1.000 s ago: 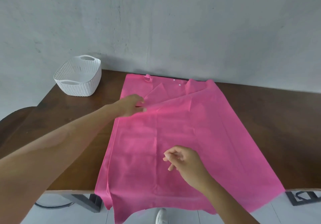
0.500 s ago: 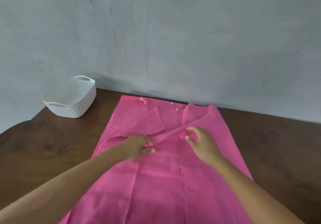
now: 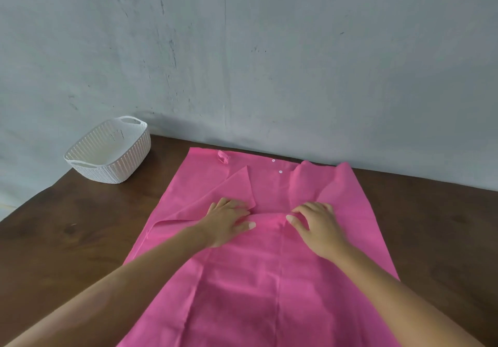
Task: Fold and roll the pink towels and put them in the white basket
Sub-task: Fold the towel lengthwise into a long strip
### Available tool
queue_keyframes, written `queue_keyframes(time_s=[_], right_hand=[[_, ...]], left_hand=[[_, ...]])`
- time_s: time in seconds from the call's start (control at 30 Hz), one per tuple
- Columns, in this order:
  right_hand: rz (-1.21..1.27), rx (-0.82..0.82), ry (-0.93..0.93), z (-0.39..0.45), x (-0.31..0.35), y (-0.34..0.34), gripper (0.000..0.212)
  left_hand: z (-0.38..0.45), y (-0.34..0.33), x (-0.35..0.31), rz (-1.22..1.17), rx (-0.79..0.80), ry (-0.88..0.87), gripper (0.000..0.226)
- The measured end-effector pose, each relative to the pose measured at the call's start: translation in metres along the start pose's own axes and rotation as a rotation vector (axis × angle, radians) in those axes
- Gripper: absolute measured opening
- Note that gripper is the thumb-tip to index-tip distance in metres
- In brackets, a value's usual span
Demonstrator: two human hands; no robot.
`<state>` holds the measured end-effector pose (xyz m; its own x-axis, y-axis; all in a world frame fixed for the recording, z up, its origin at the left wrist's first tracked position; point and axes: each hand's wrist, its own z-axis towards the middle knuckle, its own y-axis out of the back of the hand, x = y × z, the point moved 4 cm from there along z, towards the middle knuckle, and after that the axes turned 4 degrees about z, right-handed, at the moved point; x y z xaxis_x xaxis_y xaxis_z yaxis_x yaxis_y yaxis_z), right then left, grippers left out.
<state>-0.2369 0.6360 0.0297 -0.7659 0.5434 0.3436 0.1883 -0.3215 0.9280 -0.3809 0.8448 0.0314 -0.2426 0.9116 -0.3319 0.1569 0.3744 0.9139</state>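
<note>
left hand (image 3: 229, 218) grip released, flat on pink towel (image 3: 269, 279) | right hand (image 3: 315, 222) grip released, flat on fold edge | white basket (image 3: 110, 152) at 10 o'clock, apart | bare table (image 3: 80, 225) at 9 and 3

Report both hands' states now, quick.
Left hand: open, fingers flat, pressing the folded edge of the pink towel.
Right hand: open, fingers spread on the same fold, holding nothing.
</note>
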Motion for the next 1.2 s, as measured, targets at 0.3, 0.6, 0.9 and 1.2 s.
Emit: queue_keyframes(time_s=[0.3, 0.6, 0.9, 1.2], right_hand=[[0.250, -0.006, -0.014, 0.055, 0.022, 0.008, 0.038], [0.493, 0.224, -0.093, 0.165, 0.114, 0.006, 0.047], [0.308, 0.447, -0.257, 0.223, 0.137, -0.032, 0.084], [0.673, 0.250, -0.219, 0.232, 0.129, -0.018, 0.070]], left_hand=[[0.010, 0.004, 0.014, -0.066, -0.084, -0.053, 0.094], [0.007, 0.042, 0.068, -0.529, -0.550, 0.146, 0.009], [0.020, 0.056, 0.105, -0.725, -0.683, 0.347, 0.029], [0.040, 0.085, 0.153, -0.598, -0.709, 0.469, 0.018]])
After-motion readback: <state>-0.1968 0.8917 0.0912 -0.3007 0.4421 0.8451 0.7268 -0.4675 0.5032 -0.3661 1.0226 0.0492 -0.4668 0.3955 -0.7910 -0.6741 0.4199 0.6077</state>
